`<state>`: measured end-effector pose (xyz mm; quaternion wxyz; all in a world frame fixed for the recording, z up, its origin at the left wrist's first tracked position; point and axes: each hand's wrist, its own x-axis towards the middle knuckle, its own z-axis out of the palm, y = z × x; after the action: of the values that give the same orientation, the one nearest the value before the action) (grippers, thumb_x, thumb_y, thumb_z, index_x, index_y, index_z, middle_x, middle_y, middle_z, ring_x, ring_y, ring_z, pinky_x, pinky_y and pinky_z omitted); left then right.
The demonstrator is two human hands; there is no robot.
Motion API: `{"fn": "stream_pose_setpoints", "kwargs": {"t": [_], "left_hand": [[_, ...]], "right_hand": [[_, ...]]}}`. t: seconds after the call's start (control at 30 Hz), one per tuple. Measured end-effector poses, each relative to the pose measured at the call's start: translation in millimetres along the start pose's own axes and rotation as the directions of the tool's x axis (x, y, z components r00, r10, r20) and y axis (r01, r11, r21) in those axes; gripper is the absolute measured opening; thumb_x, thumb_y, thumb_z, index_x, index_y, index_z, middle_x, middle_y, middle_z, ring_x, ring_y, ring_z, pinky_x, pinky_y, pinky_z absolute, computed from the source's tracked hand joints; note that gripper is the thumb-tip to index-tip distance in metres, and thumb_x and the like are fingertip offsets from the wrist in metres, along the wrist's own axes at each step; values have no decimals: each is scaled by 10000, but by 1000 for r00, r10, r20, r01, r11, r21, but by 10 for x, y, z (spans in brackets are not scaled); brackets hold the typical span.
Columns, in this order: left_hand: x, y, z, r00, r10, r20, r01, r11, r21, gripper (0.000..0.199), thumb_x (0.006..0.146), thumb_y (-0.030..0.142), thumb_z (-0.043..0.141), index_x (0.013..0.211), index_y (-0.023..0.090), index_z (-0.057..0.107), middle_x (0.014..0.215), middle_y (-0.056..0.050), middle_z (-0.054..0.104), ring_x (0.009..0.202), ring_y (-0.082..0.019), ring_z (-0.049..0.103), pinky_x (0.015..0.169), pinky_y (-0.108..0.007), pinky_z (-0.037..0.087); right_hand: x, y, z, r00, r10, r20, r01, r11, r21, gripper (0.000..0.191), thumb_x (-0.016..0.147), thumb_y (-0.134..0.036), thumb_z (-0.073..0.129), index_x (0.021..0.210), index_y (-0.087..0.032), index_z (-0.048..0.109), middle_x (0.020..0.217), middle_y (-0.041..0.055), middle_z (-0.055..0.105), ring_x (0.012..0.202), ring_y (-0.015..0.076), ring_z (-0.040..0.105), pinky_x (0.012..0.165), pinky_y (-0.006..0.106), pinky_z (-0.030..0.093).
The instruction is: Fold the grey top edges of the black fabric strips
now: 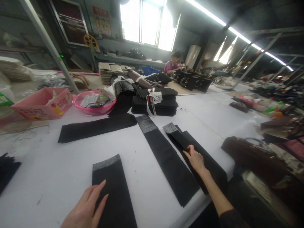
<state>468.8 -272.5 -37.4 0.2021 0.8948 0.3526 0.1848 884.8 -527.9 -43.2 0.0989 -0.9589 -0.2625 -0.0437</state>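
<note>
At the lower left, my left hand (pixel 83 205) rests over a black fabric-like strip (pixel 116 193) with a greyish end; its thumb and forefinger are apart. To the right, my right hand (pixel 196 161) has thumb and fingers closed at the edge of another black strip (pixel 177 136), whose grey-ended tip looks slightly raised over the dark pieces (pixel 204 152) beneath. Between my hands lies a stack of long black strips (pixel 166 161), also grey at the far end. A further pile of black strips (pixel 97 127) lies crosswise beyond my left hand.
On the white tabletop (pixel 59 171), a tied black bundle (pixel 140 106) stands at the back. Left of it are a pink basin (pixel 95 110) and a pink box (pixel 45 106). Dark brown bags (pixel 256 158) crowd the right side. A person in purple (pixel 171 66) sits far back.
</note>
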Motion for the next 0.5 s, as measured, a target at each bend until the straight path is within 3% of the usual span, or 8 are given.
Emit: {"fn": "stream_pose_setpoints", "kwargs": {"t": [0.1,0.2,0.27,0.33,0.4,0.5], "left_hand": [[304,447,16,973,152,176,-157,987,14,367,891,370,434,1216,275,576,1185,-48,618,945,-217,650,735,-281,528],[650,984,207,881,341,329,-349,937,-37,359,896,237,429,1216,232,592,1269,-81,599,1103,-250,598,942,-366,476],[877,1322,436,781,524,341,-502,851,-155,379,897,219,455,1263,231,552,1369,-81,529,1236,-255,507,1030,-398,414],[1091,1608,727,701,634,327,-591,773,-233,403,901,244,482,1302,211,512,1406,-96,492,1289,-253,457,1065,-400,379],[1293,1834,1044,666,679,310,-642,733,-226,418,907,287,499,1311,181,493,1412,-117,481,1316,-256,425,1082,-400,352],[1575,2083,1471,653,712,258,-706,695,-133,500,900,386,522,1334,147,456,1425,-141,455,1340,-272,383,1093,-406,316]], "right_hand": [[1,25,-19,995,-97,36,97,995,25,380,918,-420,486,1269,-274,498,941,33,704,795,229,679,668,302,474],[36,80,-26,986,-152,71,147,986,72,361,940,-389,439,1285,-339,531,1115,8,685,948,224,667,772,318,502],[58,106,-16,985,-155,78,148,985,88,341,939,-384,435,1247,-341,578,1153,-5,673,1004,221,652,814,321,506],[68,120,-1,988,-131,76,124,988,91,342,942,-398,427,1237,-347,592,1178,-12,663,1016,224,649,817,328,514],[67,124,7,991,-104,86,96,990,99,350,949,-418,407,1238,-360,594,1199,-21,652,1017,228,650,807,332,522],[57,128,-3,990,-100,101,89,990,105,360,958,-432,377,1243,-377,589,1202,-34,649,1001,231,656,783,332,526]]}}
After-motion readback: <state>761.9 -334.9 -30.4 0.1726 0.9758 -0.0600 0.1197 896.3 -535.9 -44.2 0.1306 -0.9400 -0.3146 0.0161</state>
